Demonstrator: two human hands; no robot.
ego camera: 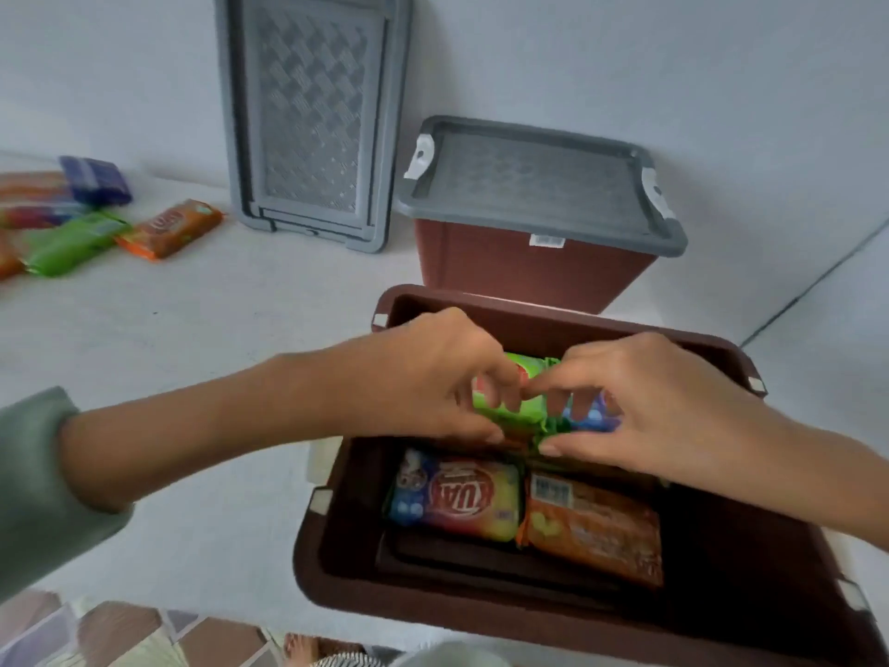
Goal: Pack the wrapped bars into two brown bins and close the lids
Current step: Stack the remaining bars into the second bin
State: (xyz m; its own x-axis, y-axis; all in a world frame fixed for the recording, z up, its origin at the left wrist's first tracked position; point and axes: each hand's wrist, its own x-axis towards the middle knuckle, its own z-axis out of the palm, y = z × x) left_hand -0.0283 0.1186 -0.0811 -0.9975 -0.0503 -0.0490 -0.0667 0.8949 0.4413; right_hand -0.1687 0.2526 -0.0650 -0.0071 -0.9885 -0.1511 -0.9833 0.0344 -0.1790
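The green bar [510,402] is held just above the far half of the open brown bin [577,324], over bars already packed. Nearer the camera in that bin lie a red-and-yellow bar [457,498] and an orange bar [591,527] side by side, and a blue bar [591,416] shows under the right fingers.

Behind it, the second brown bin [524,267] stands with its grey lid [539,185] on, so that one looks finished. The open bin's job is partly done. A small heap of loose bars [72,243] waits well apart to the left on the white surface, and the spare grey lid [312,113] leans against the wall, not yet fitted.

Both arms reach in from either side. The left hand [433,377] pinches the green bar between curled fingers and thumb. The right hand [649,406] grasps its other end the same way.
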